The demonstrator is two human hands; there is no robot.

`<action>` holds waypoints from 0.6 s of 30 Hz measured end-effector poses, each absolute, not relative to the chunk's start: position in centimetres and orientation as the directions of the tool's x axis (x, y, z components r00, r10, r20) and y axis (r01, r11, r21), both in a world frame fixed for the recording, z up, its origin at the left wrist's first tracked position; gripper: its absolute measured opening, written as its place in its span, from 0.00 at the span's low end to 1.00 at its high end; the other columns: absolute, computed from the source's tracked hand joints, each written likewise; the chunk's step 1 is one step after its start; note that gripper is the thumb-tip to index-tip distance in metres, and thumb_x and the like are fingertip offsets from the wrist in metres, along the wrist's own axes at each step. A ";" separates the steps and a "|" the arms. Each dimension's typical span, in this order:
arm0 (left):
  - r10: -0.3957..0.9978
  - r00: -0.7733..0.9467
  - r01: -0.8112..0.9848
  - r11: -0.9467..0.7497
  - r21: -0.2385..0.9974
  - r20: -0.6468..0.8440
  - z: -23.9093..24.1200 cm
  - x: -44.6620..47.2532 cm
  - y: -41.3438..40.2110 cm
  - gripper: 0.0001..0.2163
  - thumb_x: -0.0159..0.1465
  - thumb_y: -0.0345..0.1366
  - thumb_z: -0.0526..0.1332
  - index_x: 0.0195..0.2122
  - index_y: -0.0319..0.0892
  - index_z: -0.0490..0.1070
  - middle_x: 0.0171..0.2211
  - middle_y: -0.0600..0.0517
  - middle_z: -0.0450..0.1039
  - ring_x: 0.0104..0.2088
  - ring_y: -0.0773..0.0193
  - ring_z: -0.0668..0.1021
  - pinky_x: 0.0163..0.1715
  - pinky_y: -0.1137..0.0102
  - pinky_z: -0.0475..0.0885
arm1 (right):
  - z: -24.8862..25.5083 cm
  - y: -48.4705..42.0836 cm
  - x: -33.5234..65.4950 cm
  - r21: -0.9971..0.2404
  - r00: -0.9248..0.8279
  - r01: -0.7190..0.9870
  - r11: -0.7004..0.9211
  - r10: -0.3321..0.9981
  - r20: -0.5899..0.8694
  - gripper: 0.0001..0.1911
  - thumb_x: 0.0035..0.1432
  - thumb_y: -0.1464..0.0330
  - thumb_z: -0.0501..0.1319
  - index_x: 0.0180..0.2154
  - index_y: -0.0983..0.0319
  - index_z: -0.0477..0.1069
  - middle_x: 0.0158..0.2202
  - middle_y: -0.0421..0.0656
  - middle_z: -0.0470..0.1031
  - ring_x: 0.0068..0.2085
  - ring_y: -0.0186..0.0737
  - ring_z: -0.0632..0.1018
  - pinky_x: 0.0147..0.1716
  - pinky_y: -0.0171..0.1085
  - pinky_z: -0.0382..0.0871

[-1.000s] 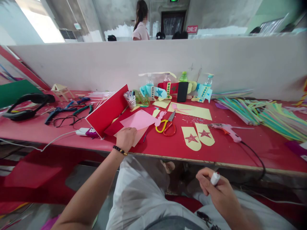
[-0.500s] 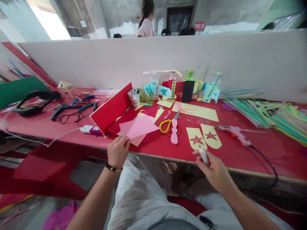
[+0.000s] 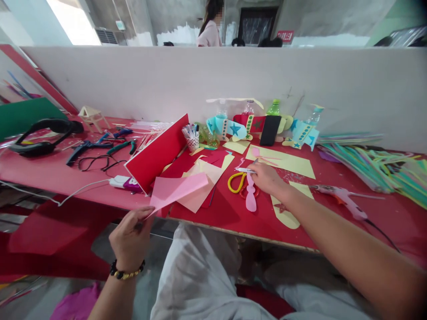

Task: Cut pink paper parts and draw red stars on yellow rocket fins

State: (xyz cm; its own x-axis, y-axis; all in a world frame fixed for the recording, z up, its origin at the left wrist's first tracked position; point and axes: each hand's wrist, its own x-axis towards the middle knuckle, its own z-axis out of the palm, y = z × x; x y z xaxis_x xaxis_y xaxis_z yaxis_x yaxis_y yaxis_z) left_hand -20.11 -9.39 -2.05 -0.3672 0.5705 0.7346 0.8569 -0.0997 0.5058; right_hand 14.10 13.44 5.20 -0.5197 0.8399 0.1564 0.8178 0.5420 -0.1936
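My left hand (image 3: 130, 238) is at the table's front edge, pinching the corner of a pink paper sheet (image 3: 176, 191) and holding it up off the table. My right hand (image 3: 267, 178) is shut on a thin white pen-like stick (image 3: 245, 170), whose tip is over a pink paper propeller cut-out (image 3: 251, 196). That cut-out lies across the yellow-and-red handled scissors (image 3: 237, 184). My right forearm hides most of the yellow star-marked paper pieces (image 3: 283, 215).
A tilted red card (image 3: 156, 151) stands left of a pen cup (image 3: 191, 138). Paper-decorated bottle planes (image 3: 230, 126) and a black phone (image 3: 269, 130) line the back. A pink glue gun (image 3: 340, 198) and coloured straws (image 3: 373, 164) lie to the right, before a low partition (image 3: 213, 80).
My right hand has moved from the table's front edge onto the table above the pink cut-out. My left hand has drawn the pink sheet back toward me and lifted it.
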 end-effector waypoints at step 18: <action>0.602 -0.245 0.844 -0.253 0.473 0.760 -3.0 -19.4 -9.3 0.04 0.58 0.28 0.66 0.31 0.45 0.74 0.35 0.51 0.79 0.36 0.58 0.81 0.38 0.64 0.75 | 2.5 24.0 12.3 0.017 -0.809 0.588 0.808 0.588 0.027 0.15 0.54 0.79 0.56 0.37 0.63 0.81 0.34 0.50 0.75 0.41 0.45 0.69 0.40 0.40 0.59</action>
State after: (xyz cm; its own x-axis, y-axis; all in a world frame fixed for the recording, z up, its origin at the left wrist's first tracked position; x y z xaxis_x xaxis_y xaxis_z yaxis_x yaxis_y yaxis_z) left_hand -19.38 -9.34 -2.96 -0.2451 0.6023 0.7597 0.8438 -0.2534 0.4731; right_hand 12.35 24.02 2.55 -0.8086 0.5878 0.0273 0.5883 0.8085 0.0174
